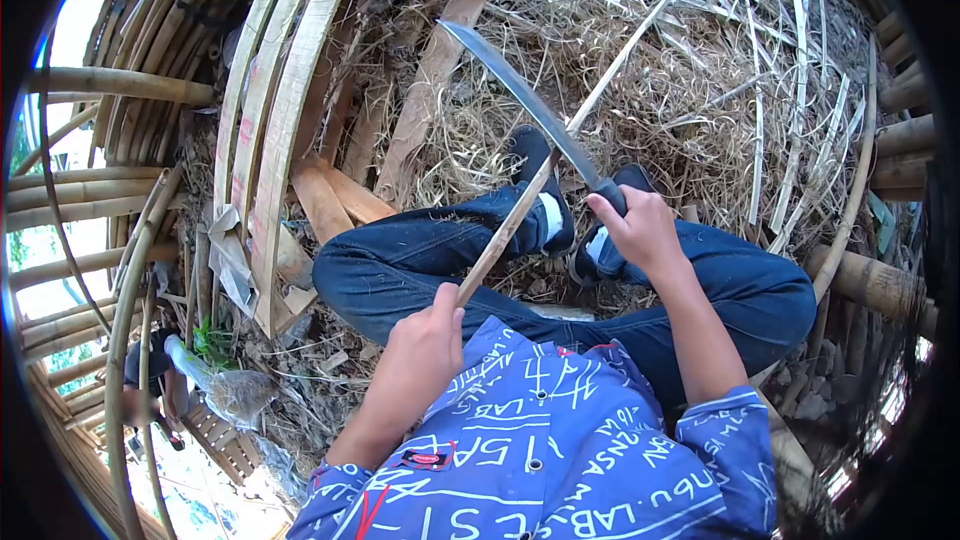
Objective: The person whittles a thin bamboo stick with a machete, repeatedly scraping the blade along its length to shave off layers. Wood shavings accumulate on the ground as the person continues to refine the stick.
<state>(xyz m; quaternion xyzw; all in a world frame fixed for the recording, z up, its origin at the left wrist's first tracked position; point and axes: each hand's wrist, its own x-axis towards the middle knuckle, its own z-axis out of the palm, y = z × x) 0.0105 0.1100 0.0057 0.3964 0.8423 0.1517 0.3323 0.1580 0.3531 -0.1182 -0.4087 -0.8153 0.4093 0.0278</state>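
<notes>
Figure: a seated person works a strip with a blade. At left, we see the left hand (425, 350) closed around the near end of the bamboo strip (510, 225), which slants up and away over the knees. At right, the right hand (640, 228) is clamped on the handle of the knife (520, 92), whose blade crosses the strip. We judge that a shallow blade angle, stroked away from the body, serves best. The strip is pale, thin, straight and long.

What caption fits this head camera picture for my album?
Sitting among bamboo scraps, the left hand holds a bamboo strip while the right hand grips a knife.
</notes>
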